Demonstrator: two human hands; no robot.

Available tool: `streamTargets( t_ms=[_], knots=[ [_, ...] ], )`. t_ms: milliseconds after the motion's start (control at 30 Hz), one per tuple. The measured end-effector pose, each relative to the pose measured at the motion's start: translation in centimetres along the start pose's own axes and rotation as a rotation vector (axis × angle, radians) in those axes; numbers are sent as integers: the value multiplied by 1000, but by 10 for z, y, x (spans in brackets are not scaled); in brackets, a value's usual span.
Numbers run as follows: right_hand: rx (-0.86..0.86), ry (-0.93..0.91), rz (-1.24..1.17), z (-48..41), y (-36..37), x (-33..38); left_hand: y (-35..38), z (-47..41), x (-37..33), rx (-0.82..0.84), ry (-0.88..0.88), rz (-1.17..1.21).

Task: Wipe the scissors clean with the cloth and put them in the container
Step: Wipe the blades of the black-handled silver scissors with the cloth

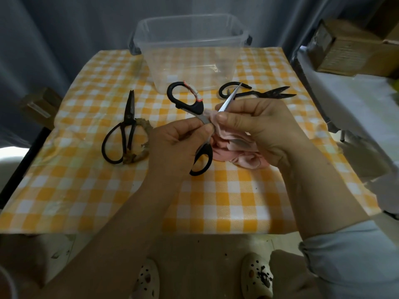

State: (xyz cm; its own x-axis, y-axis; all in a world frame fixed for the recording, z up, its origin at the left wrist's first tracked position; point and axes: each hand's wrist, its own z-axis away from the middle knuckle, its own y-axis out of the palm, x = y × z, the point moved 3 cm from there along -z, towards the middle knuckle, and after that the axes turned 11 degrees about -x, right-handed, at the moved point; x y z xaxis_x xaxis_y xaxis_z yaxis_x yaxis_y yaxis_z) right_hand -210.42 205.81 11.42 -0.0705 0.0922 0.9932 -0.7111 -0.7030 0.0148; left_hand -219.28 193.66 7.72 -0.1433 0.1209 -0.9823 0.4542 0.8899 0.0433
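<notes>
The middle scissors (204,120) have smooth grey metal blades and matt black plastic handles. The cloth (237,152) is soft pink fabric. The container (190,50) is clear glossy plastic. The left scissors (127,128) are dark matt metal, one loop wrapped in rough fibre.

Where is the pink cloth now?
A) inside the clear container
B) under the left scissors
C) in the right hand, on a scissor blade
C: the right hand pinches the pink cloth round one blade of the open scissors.
</notes>
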Motion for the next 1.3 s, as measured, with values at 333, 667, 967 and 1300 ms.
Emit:
streamTargets(
  t_ms=[333, 667, 967, 1300],
  knots=[
    [-11, 114, -146, -1, 5, -7, 1, 1, 3, 13, 13, 3],
    [-164, 23, -146, -3, 1, -3, 1, 1, 2, 39, 109, -86],
    [-41, 31, -113, -2, 6, -5, -2, 0, 1, 49, 63, -63],
    [-134, -2, -295, -8, 1, -7, -2, 0, -3, 60, 113, -122]
  ],
)
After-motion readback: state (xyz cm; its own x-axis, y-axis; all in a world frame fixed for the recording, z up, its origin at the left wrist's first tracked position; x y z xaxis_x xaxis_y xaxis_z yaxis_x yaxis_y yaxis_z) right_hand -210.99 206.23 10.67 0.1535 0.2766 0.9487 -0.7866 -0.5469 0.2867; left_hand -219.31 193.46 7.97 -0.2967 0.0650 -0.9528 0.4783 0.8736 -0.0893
